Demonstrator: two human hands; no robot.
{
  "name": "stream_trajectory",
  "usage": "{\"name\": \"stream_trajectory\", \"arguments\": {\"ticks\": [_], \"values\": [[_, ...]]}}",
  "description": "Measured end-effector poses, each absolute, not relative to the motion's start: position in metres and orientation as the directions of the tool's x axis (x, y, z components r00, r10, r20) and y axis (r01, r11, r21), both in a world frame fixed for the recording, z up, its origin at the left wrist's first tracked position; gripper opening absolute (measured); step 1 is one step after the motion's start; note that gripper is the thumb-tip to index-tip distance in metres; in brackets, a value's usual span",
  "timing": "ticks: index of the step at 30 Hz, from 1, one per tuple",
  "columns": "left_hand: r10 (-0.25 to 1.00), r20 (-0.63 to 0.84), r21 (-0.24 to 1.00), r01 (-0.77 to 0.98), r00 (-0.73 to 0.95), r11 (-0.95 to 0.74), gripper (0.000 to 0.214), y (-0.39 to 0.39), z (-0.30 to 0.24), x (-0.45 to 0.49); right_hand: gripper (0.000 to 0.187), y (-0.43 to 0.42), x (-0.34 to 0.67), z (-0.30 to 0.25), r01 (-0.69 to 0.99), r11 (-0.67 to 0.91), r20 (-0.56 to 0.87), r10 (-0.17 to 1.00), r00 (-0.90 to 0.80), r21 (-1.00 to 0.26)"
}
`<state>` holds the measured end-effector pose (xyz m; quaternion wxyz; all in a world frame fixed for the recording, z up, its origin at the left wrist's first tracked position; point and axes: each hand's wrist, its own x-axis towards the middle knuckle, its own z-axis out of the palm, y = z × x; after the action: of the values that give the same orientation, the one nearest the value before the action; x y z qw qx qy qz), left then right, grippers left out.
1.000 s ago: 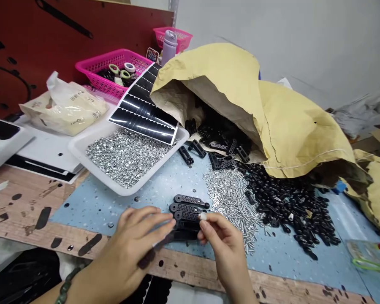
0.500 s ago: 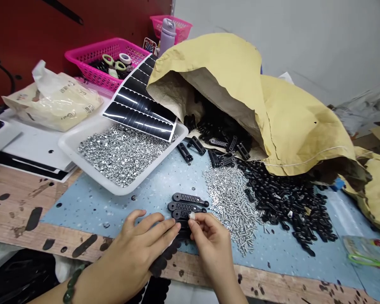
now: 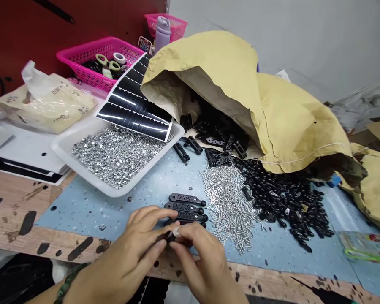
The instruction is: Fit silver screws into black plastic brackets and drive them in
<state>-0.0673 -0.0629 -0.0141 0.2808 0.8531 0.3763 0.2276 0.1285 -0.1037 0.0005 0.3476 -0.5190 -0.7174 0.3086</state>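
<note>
My left hand [image 3: 131, 253] and my right hand [image 3: 198, 257] meet at the near edge of the blue mat [image 3: 114, 202], fingertips pinched together on a small black piece [image 3: 170, 237] that is mostly covered. Just beyond the fingers lie three black perforated brackets [image 3: 186, 207] in a row. A heap of small silver screws [image 3: 229, 207] lies right of them, and a heap of black plastic parts [image 3: 285, 198] farther right. A green bead bracelet [image 3: 65, 285] is on my left wrist.
A white tray of silver nuts [image 3: 114, 154] stands at the left with a black sticker sheet [image 3: 134, 103] leaning on it. A large tan paper sack [image 3: 272, 109] spills black brackets. A pink basket [image 3: 98, 67], a plastic bag [image 3: 44, 103] and a purple bottle [image 3: 162, 31] stand behind.
Both hands have drawn back toward me and closed together on the black piece. The right hand's fingertips moved left to meet the left hand's. The view shifted slightly right.
</note>
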Motion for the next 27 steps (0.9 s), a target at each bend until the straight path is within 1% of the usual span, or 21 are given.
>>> {"name": "stream_trajectory", "arguments": {"ticks": [2, 3, 5, 7, 9, 11, 17, 21, 24, 27], "values": [[0.808, 0.204, 0.651, 0.539, 0.553, -0.534, 0.045, -0.062, -0.017, -0.070, 0.012, -0.100, 0.134, -0.002, 0.425, 0.111, 0.104, 0.994, -0.040, -0.898], [0.798, 0.225, 0.623, 0.547, 0.559, -0.559, 0.044, -0.061, -0.020, -0.071, 0.009, -0.096, 0.138, -0.005, 0.363, 0.021, 0.041, 0.998, 0.049, -0.932], [0.733, 0.261, 0.512, 0.553, 0.629, -0.657, 0.045, -0.059, -0.026, -0.072, 0.009, -0.088, 0.144, -0.013, 0.239, -0.136, -0.100, 0.983, 0.155, -0.962], [0.666, 0.261, 0.406, 0.546, 0.699, -0.732, 0.050, -0.057, -0.032, -0.071, 0.013, -0.080, 0.146, -0.021, 0.153, -0.231, -0.202, 0.962, 0.182, -0.961], [0.640, 0.245, 0.369, 0.540, 0.728, -0.756, 0.057, -0.056, -0.035, -0.069, 0.014, -0.075, 0.145, -0.028, 0.129, -0.262, -0.232, 0.950, 0.206, -0.957], [0.652, 0.240, 0.385, 0.546, 0.719, -0.744, 0.060, -0.057, -0.036, -0.066, 0.014, -0.074, 0.142, -0.032, 0.153, -0.257, -0.220, 0.950, 0.222, -0.954], [0.707, 0.270, 0.468, 0.553, 0.653, -0.690, 0.051, -0.062, -0.036, -0.062, 0.015, -0.075, 0.142, -0.034, 0.170, -0.269, -0.229, 0.948, 0.221, -0.948], [0.695, 0.264, 0.457, 0.548, 0.668, -0.700, 0.052, -0.061, -0.038, -0.059, 0.014, -0.074, 0.142, -0.034, 0.196, -0.267, -0.227, 0.952, 0.204, -0.943], [0.688, 0.255, 0.435, 0.555, 0.679, -0.709, 0.060, -0.059, -0.037, -0.056, 0.015, -0.073, 0.141, -0.033, 0.114, -0.317, -0.291, 0.935, 0.201, -0.942], [0.676, 0.268, 0.421, 0.548, 0.686, -0.723, 0.063, -0.059, -0.035, -0.056, 0.016, -0.073, 0.140, -0.032, 0.021, -0.349, -0.337, 0.919, 0.203, -0.937]]}}
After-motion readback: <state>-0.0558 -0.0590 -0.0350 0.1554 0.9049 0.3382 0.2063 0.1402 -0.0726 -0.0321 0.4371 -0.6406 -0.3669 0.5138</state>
